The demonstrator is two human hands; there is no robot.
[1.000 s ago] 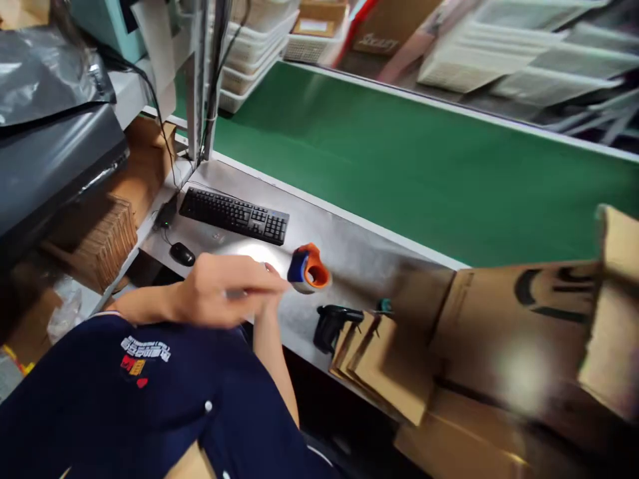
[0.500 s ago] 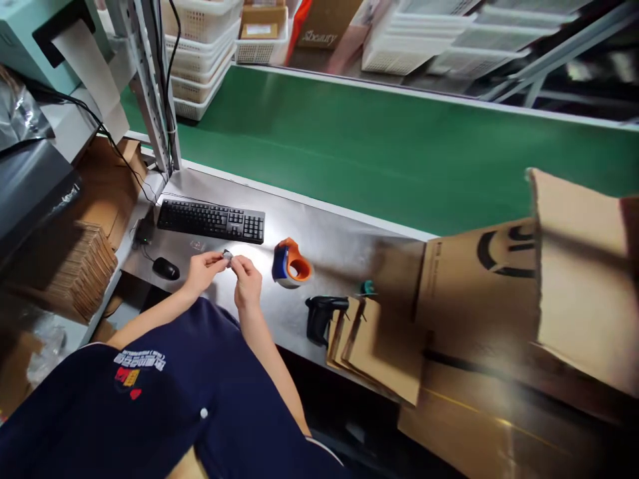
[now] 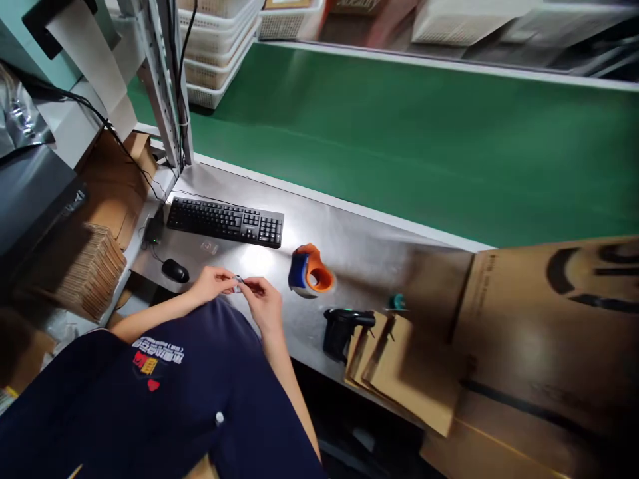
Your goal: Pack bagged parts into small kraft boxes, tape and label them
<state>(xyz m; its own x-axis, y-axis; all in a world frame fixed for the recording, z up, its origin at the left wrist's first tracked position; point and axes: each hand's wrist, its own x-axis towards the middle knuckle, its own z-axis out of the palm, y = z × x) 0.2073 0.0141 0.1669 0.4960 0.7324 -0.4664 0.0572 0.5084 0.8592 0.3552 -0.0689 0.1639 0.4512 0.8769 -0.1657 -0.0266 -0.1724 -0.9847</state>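
A single head-worn camera looks forward and steeply down over the wearer's own chest [image 3: 150, 399], with left hand [image 3: 212, 283] and right hand [image 3: 264, 304] close below it over the tabletop [image 3: 359, 249], the belt [image 3: 399, 146] farther off, the whole view tilted

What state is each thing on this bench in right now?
Left hand: fingers closed on small item
Right hand: fingers closed on the same small item
Keyboard: flat on bench, untouched
Mouse: left of the hands, untouched
Tape dispenser: resting on bench, untouched
Scanner: lying at bench edge, untouched
Cardboard sheets: folded flat, stacked
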